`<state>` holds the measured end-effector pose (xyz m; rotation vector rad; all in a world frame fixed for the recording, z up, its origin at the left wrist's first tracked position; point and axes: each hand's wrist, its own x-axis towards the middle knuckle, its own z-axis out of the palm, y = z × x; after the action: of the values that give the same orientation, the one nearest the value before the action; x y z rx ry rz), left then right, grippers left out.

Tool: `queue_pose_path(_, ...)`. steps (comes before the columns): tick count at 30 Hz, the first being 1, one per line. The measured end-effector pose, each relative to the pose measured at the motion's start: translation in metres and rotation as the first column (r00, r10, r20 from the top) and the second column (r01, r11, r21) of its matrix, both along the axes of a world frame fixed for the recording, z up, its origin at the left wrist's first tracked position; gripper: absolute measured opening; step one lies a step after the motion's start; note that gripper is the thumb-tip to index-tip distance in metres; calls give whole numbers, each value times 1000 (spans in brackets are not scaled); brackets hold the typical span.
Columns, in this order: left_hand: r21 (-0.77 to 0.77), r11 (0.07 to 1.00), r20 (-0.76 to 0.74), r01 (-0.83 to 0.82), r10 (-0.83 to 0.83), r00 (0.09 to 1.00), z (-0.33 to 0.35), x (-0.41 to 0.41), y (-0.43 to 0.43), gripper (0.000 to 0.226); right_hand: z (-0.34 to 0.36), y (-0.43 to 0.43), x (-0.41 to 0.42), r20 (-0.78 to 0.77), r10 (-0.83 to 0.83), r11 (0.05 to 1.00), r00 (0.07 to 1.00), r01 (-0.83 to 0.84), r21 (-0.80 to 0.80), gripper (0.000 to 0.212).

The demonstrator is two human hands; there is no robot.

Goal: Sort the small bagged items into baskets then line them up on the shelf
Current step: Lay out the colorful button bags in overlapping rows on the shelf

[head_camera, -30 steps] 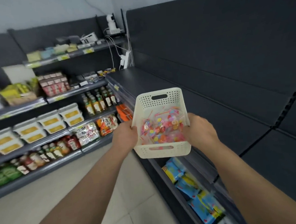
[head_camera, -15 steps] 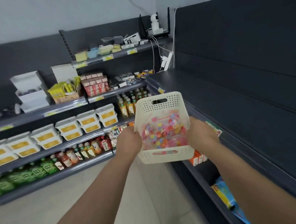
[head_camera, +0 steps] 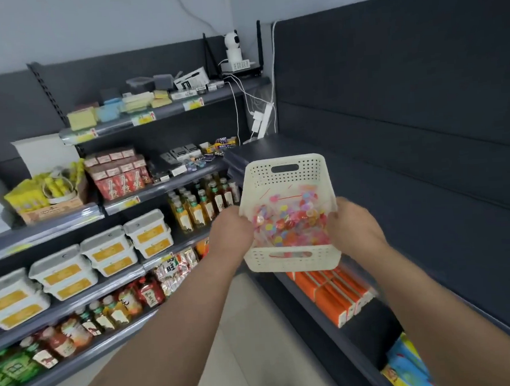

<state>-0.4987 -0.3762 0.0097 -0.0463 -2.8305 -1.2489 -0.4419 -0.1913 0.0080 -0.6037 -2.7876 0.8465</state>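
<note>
The carrying step is in hand: the left hand (head_camera: 232,236) and right hand (head_camera: 353,231) each grip a side of the cream basket (head_camera: 292,260) — bagged items (head_camera: 288,223) inside (colourful, candy-like) — held in the air before the dark shelf (head_camera: 411,189). Next, set it down squarely.

Arms (head_camera: 172,332) outstretched, left hand (head_camera: 234,234), right hand (head_camera: 351,228), both gripping

Left hand (head_camera: 232,233) and right hand (head_camera: 354,231) fingers hidden by basket (head_camera: 291,262), price tags (head_camera: 143,119) unreadable

Left hand (head_camera: 231,230) and right hand (head_camera: 351,228) grip a cream basket (head_camera: 285,173) holding colourful bagged items (head_camera: 288,220).
</note>
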Motion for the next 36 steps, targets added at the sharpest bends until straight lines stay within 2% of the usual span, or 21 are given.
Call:
queue_pose_path(4,-26,995,-18,99,-100,995,11,-88,39,29,-4,28,-72,-25,-141,990,990,140,-34,24)
queue_pose_path(8,-63,978,11,197,-196,980,19,-157,73,34,1,51,-123,28,-229,972,973,231,-46,19)
queue_pose_path(16,34,900,96,435,-436,895,10,-246,140,30,1,90,-172,82,-436,899,896,437,-1,18)
queue_pose_path(20,90,814,111,574,-581,806,1,-284,164,30,-3,95,-187,94,-567,823,818,566,38,15)
queue_pose_path(25,114,698,144,707,-715,684,-12,-316,176,28,-12,85,-200,125,-705,709,699,701,79,25)
queue_pose_path(31,64,589,142,805,-804,577,-26,-327,188,24,-20,70,-202,136,-816,574,561,813,91,35)
queue_pose_path(36,37,517,120,855,-852,510,-34,-325,202,22,-26,72,-196,175,-849,523,498,839,148,41)
